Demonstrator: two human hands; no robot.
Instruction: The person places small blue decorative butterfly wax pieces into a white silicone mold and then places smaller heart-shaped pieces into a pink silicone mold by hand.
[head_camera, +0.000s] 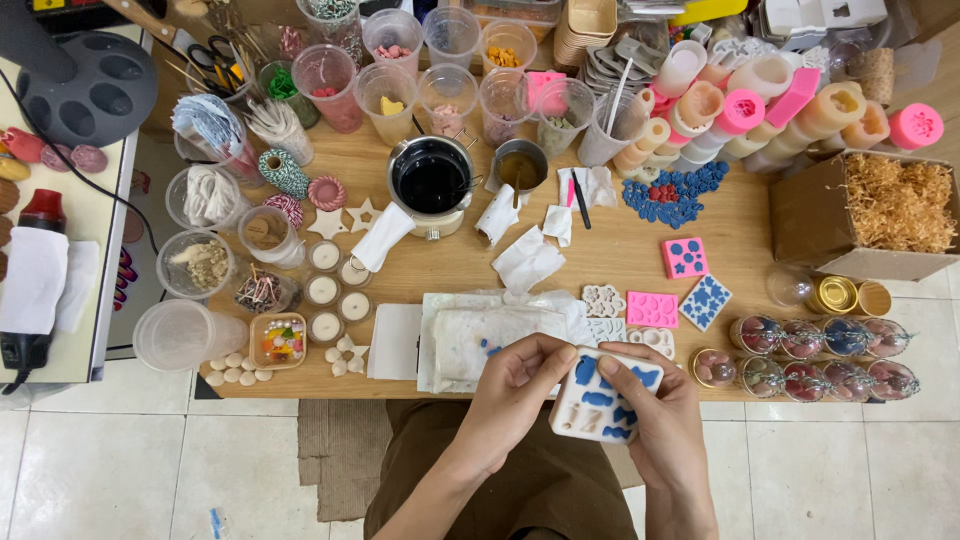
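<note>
Both hands on a white mould over the lap, at the near table edge.

Left hand (515, 385) curls closed on the white mould (598, 400), thumb pressing its top edge; right hand (660, 420) wraps the other side, fingers closed under it, likely bracing so blue pieces can be flexed out. Just beyond, a white cloth (480, 335) lies on the table (730, 225), probably to catch pieces. Farther: pink mould (685, 257), black melting pot (432, 180), plastic cups (390, 95) along the back.
</note>
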